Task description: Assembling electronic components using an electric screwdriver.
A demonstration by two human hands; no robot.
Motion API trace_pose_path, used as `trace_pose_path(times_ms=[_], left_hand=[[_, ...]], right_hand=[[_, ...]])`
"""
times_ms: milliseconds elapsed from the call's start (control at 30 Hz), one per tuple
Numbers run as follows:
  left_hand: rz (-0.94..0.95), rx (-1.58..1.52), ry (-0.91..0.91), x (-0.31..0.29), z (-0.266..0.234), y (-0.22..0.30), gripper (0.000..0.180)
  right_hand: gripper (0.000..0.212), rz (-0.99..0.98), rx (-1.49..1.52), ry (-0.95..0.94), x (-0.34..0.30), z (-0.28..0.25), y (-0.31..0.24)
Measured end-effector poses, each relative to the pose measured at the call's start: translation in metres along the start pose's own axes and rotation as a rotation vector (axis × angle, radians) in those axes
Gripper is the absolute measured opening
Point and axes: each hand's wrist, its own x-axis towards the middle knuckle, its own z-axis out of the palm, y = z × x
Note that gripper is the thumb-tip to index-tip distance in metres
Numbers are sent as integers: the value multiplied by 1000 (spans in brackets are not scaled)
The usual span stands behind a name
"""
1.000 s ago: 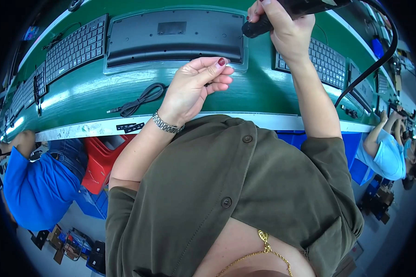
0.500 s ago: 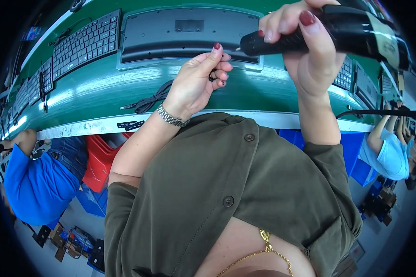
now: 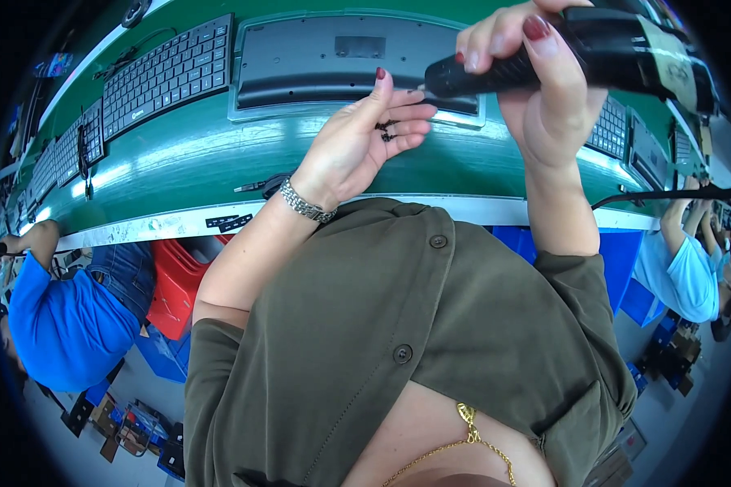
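Note:
My right hand (image 3: 548, 77) is wrapped round a black electric screwdriver (image 3: 625, 61) with a pale tape band. Its tip points left, close to the fingertips of my left hand (image 3: 365, 134). Small black screws (image 3: 387, 130) lie on the fingers of my left hand, which is turned up with its fingers mostly stretched out and the thumb raised. Beyond both hands a black keyboard (image 3: 300, 61) lies face down, its underside showing several screw holes. The screwdriver and my right hand hide its right part. Whether a screw sits on the tip is too small to tell.
More keyboards (image 3: 170, 77) line the green work surface (image 3: 244, 154) at left and right. A dark coiled cable (image 3: 272, 187) lies beside my left wrist. Black strips (image 3: 229, 221) sit on the white edge. People in blue (image 3: 77, 316) and light blue (image 3: 682, 268) work on either side.
The keyboards and cable have shifted right along the white edge. My left hand has moved slightly right, and its curled fingers have unfolded, showing the screws. My right hand has hardly moved.

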Motion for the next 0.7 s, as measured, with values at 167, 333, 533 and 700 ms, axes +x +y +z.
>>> trace_pose_path(times_ms=[167,333,533,700], left_hand=[[-2,53,-59,-2,-15,-3,31],[-9,127,-98,-8,-26,1,27],[-46,112,-88,-7,-38,8,23],[1,197,-115,-9,-48,11,20]], right_hand=[[29,23,-303,86,12,-38,39],[28,25,-370,100,15,-52,53],[25,2,-406,117,16,-53,59],[24,44,-464,98,15,-46,57]])
